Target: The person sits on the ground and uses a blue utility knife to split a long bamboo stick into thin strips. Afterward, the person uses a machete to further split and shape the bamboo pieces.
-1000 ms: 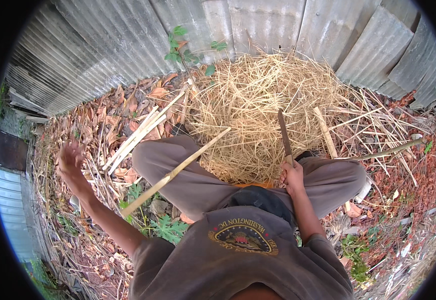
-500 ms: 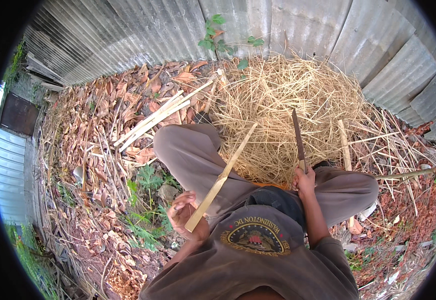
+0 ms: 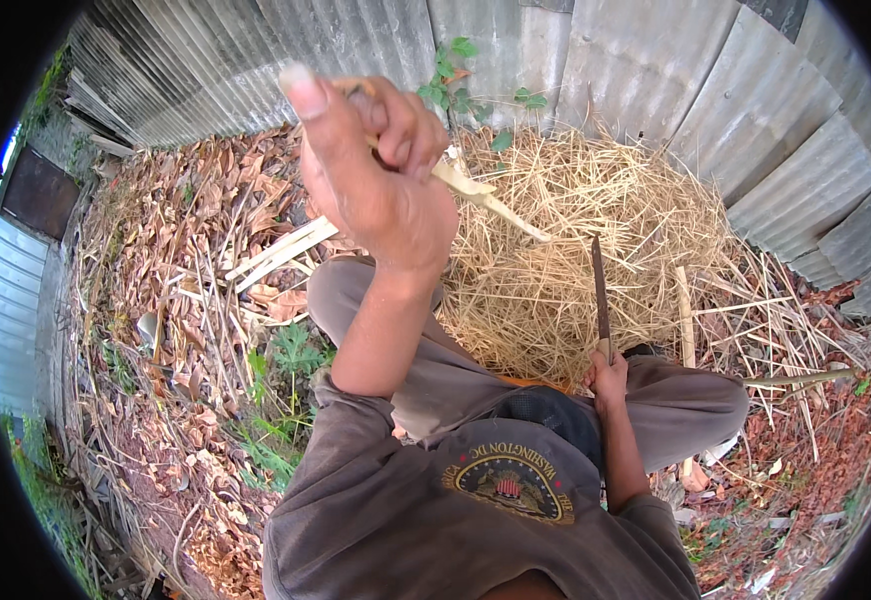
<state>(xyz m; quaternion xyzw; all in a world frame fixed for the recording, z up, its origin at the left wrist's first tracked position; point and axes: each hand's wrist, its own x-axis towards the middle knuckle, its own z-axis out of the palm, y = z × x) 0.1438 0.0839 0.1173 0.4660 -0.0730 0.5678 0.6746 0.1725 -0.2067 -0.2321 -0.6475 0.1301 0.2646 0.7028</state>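
Head view, looking down on a seated person in a brown shirt and grey trousers (image 3: 676, 405). No box, bucket or bag shows anywhere; the nearest thing to a holder is the heap of dry straw (image 3: 576, 250) lying loose against the corrugated metal wall (image 3: 656, 70).

Left hand (image 3: 376, 170) raised high and close to the lens. Fingers curled tight around one pale split stick (image 3: 486, 195); the thumb stands up straight at the top left, the other fingers (image 3: 406, 125) wrap over the stick from above. The stick passes through the fist and its free end slants down to the right over the straw (upper end hidden behind the hand).

Right hand (image 3: 608, 378) low, by the right knee, closed around the handle of one knife (image 3: 601, 295). Dark narrow blade points straight up from the fist, away from the body, over the straw's near edge. Grip itself is small in the frame; finger placement cannot be told.

Count: two hands, one held stick, one knife. A bundle of more pale sticks (image 3: 281, 250) lies on the dead leaves (image 3: 166, 250) left of the left knee, number unclear. One more single stick (image 3: 686, 315) lies on the straw just right of the blade.
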